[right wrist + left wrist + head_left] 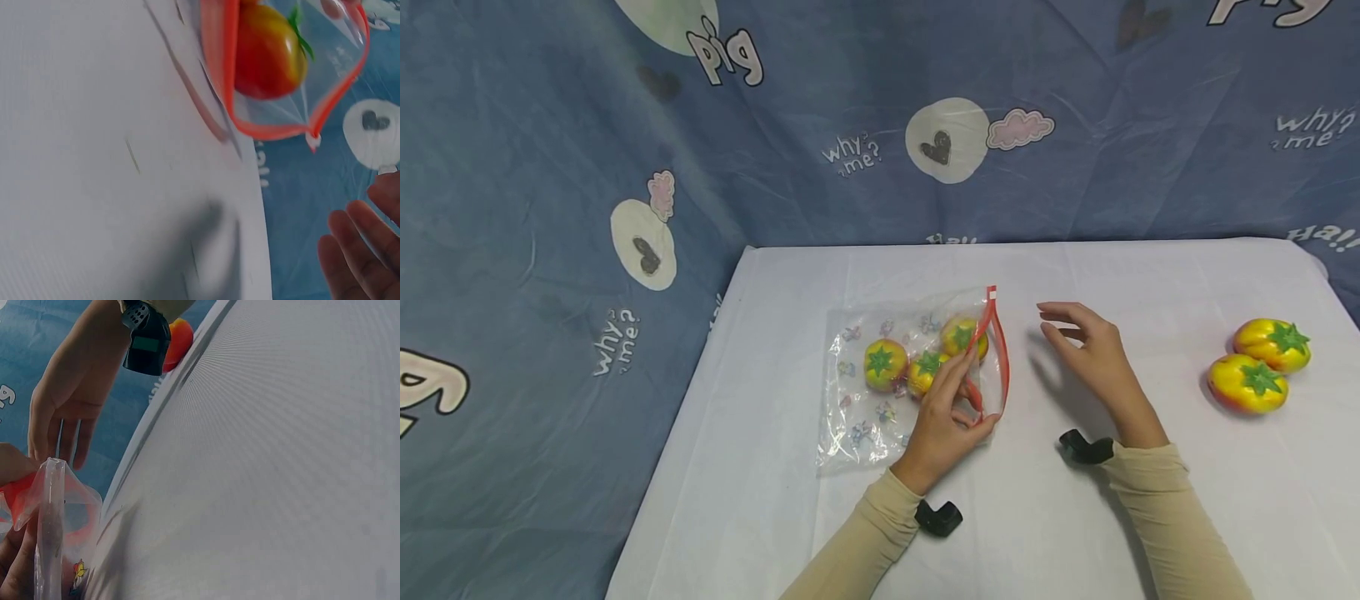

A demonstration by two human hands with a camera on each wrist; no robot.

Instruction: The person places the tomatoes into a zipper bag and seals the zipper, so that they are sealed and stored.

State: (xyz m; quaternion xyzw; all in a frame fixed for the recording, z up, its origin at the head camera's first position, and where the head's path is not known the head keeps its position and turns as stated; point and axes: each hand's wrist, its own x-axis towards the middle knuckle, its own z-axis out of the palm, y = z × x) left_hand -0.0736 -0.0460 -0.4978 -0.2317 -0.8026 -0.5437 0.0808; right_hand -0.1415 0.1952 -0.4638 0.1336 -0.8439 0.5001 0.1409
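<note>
Gripping side: the left hand (943, 417) pinches the red-edged mouth of a clear, printed plastic zip bag (850, 417) lying on the smooth white cloth (737, 458).
Mouth: gaping; a light pinch, I'd judge, suits such limp, slick film.
Free side: the right hand (1090, 354), empty, fingers loosely bent, near that mouth.
Bagged: three glossy, rounded yellow-red fruits with green star-shaped tops (885, 365).
Loose: two matching yellow-red fruits (1248, 383), side by side, far right.

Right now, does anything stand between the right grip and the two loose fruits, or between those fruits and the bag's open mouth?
Nothing visible stands between the right grip and the two loose fruits, only white cloth. Between them and the red-edged mouth of the bag, only the right grip itself intervenes.
</note>
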